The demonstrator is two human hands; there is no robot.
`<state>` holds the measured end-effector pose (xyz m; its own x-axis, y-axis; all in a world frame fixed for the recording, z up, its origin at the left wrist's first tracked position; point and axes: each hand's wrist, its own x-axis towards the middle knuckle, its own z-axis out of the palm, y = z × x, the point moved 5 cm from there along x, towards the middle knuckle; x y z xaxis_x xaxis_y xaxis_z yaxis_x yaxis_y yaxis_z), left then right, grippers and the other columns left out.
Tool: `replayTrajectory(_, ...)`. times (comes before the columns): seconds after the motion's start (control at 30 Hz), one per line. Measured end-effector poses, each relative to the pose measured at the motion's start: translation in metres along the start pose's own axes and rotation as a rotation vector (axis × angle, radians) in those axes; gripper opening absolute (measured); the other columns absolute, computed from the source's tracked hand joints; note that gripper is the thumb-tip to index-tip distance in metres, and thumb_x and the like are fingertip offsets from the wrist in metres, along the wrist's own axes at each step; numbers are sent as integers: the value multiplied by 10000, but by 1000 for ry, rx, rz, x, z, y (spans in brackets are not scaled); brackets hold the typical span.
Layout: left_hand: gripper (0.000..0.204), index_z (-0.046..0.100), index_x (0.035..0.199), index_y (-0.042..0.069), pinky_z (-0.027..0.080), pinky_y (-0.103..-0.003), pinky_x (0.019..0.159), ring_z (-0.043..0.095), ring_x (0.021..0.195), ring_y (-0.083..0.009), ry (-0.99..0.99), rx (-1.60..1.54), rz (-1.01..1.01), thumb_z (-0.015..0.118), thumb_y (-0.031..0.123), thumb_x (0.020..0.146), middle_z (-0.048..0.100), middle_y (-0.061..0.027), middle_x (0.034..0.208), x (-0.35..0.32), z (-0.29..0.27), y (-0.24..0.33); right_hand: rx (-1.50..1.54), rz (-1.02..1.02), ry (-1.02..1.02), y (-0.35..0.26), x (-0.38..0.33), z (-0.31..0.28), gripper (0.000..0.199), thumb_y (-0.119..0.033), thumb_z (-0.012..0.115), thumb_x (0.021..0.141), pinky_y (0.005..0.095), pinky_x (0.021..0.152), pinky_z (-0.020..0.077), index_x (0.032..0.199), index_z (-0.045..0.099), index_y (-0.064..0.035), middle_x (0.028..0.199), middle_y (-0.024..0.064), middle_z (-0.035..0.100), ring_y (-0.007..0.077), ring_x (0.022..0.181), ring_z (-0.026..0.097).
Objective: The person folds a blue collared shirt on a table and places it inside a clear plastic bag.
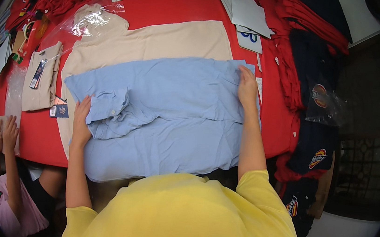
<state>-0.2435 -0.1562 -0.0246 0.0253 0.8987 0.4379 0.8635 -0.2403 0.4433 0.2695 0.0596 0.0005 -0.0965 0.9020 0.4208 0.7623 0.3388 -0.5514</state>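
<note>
While the blue shirt (pixel 184 85) lies spread by the near edge of the red worktop (pixel 39 141), partly on top of a beige shirt (pixel 180 38), it looks only part folded to me. It is laid out wide, but a lump with a button sits at its left end and creases run across it, so making it neat seems not yet done. Near the left edge, a beige bundle (pixel 39 85) is already folded small. The left hand (pixel 82 113) touches the blue shirt by the lump, and the right hand (pixel 247 85) is at its far right corner; some fingertips are hidden, so I cannot tell how tightly either one holds on. The wearer's yellow top (pixel 183 216) hides some of the near edge, and the shirt's underside does not show.
</note>
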Motion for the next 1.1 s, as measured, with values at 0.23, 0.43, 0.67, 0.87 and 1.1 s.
replayTrajectory(0.23,450,570,1178,-14,215,-491,1148,415,1358,-300,-20,93,-21,453,-98,752,559,-93,1362,-11,-3,4,-434,60,-96,57,47,43,477,-304,414,997,567,1155,103,1420,433,-83,1494,98,402,257,1433,276)
replayTrajectory(0.43,428,611,1124,-6,224,-466,1152,431,1348,-285,-44,70,-113,433,-95,745,570,-86,1351,-8,-6,6,-565,-7,-88,57,32,33,515,-363,388,1006,593,1149,76,1449,399,-101,1529,79,350,252,1442,254)
replayTrajectory(0.67,357,647,1138,37,232,-453,1153,432,1344,-263,-33,77,-180,482,-11,825,566,-25,1361,-6,-9,11,-373,-59,-145,-43,28,32,519,-184,668,823,565,1135,178,1323,550,-110,1436,154,439,308,1338,377)
replayTrajectory(0.87,354,661,1169,107,216,-466,1158,397,1366,-252,-63,48,-124,591,132,823,532,-11,1399,-6,-7,1,15,-886,-495,-309,-80,143,630,-194,740,718,543,1115,268,1315,541,-173,1303,133,504,350,1307,386)
replayTrajectory(1.1,414,669,1179,179,232,-481,1147,421,1347,-269,-6,22,-106,626,111,773,560,-37,1355,-10,-5,1,379,-861,-995,-386,-191,22,116,-116,651,795,406,734,488,876,597,-54,739,81,564,284,800,611)
